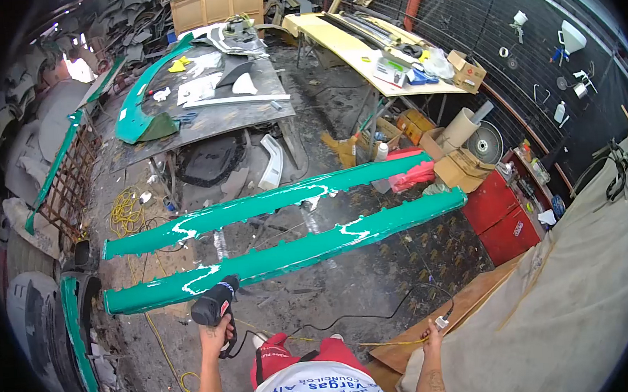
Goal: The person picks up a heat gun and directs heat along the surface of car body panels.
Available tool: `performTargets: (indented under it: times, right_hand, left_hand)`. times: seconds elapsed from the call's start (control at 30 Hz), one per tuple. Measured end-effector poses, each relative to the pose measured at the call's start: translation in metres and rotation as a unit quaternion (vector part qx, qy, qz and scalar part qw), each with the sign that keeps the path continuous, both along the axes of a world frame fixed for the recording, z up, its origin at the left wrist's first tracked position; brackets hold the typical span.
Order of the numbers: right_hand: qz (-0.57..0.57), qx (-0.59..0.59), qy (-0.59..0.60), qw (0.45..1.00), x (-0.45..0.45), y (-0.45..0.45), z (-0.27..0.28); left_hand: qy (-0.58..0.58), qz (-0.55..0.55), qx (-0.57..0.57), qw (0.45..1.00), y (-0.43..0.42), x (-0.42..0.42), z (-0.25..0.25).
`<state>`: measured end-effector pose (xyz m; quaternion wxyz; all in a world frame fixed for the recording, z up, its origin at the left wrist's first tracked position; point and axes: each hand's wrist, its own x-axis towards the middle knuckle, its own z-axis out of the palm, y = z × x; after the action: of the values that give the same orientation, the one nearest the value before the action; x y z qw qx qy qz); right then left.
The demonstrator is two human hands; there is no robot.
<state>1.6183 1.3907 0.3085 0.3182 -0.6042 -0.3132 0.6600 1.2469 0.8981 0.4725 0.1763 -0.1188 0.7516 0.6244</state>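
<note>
My left hand point(217, 333) is closed around the handle of a black corded power tool point(211, 307), a drill or heat gun by its shape. The tool's front end overlaps the near long green panel point(296, 249) from this angle; contact is unclear. Out to the right, my right hand point(432, 335) grips a cord connector point(442, 322) where the black cord point(350, 316) meets a yellow extension cord point(391, 343). Beyond the near panel lies a second green panel point(271, 201), roughly parallel. Both carry whitish patches and have notched edges.
A work table point(128, 155) with a curved green piece point(130, 110) stands at the back left. A yellow-topped table point(333, 40) is at the back right. A red cabinet point(498, 213) and boxes point(463, 169) flank the right side. Yellow cord point(124, 211) lies coiled on the left floor.
</note>
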Motion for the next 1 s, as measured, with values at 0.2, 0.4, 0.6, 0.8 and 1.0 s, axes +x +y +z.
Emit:
performTargets:
  times: [0.2,0.4,0.6,0.8,1.0]
  right_hand:
    - [-0.077,0.019,0.04,0.996,0.002,0.076,0.027]
    - [-0.15,0.055,0.067,0.985,0.003,0.135,0.037]
    - [-0.171,0.049,0.059,0.982,0.034,0.178,0.06]
    - [-0.225,0.033,0.092,0.969,0.05,0.229,0.071]
    - [-0.225,-0.005,0.092,0.97,0.033,0.297,0.029]
  left_hand:
    - [-0.013,-0.091,0.004,0.996,0.112,-0.002,0.014]
    - [-0.035,-0.197,0.04,0.979,0.21,-0.01,0.008]
    - [-0.034,-0.271,0.091,0.958,0.297,-0.01,0.009]
    - [-0.027,-0.327,0.084,0.941,0.365,-0.012,0.0]
    - [-0.035,-0.34,0.078,0.937,0.442,0.015,0.006]
